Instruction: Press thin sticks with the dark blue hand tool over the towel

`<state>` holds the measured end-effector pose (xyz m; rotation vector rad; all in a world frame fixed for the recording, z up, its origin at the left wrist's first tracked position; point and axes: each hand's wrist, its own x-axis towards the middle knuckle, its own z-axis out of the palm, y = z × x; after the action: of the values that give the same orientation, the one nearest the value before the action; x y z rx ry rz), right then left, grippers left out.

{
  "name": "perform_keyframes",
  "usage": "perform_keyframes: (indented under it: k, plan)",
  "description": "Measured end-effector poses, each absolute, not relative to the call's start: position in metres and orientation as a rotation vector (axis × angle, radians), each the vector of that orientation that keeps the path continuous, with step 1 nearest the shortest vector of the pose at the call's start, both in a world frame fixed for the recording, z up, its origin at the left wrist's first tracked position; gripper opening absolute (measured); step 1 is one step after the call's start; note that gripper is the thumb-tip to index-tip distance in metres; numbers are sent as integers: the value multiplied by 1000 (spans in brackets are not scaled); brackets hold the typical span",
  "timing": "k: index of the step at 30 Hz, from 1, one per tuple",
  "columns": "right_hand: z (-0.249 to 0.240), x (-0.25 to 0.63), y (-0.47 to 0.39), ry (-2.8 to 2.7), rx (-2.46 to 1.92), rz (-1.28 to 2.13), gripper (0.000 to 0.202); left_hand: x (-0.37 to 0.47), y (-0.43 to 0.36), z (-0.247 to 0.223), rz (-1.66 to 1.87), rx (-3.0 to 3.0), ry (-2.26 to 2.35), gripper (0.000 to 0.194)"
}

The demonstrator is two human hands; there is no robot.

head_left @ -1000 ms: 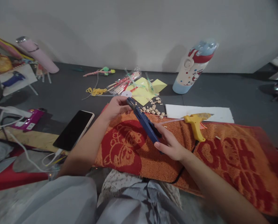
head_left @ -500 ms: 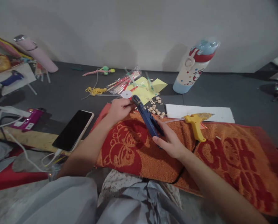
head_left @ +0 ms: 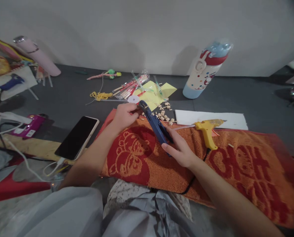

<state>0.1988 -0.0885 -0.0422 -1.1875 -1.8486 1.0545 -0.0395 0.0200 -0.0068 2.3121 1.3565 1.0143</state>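
One blue tool [head_left: 154, 124] over orange towel's [head_left: 166, 177] far left part, gripped in right hand's [head_left: 180, 148] fingers, left hand's [head_left: 126, 116] fingers bent at its tip, hold unclear; yellow glue gun [head_left: 207, 129] across towel's far edge, wood bits [head_left: 162, 115] just past, bottle [head_left: 202, 77] near table's [head_left: 260, 105] far edge.

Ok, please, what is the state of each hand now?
Left hand: fingers curled near the blue tool; grip cannot be told.
Right hand: closed, holding that tool.
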Motion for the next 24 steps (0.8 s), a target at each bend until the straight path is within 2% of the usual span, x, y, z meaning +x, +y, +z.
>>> perform_keyframes:
  k: [24]
  plan:
    - [-44, 201, -88, -1828, -1199, 1075, 59, -42, 21, -5, 890, 2485, 1322, 23]
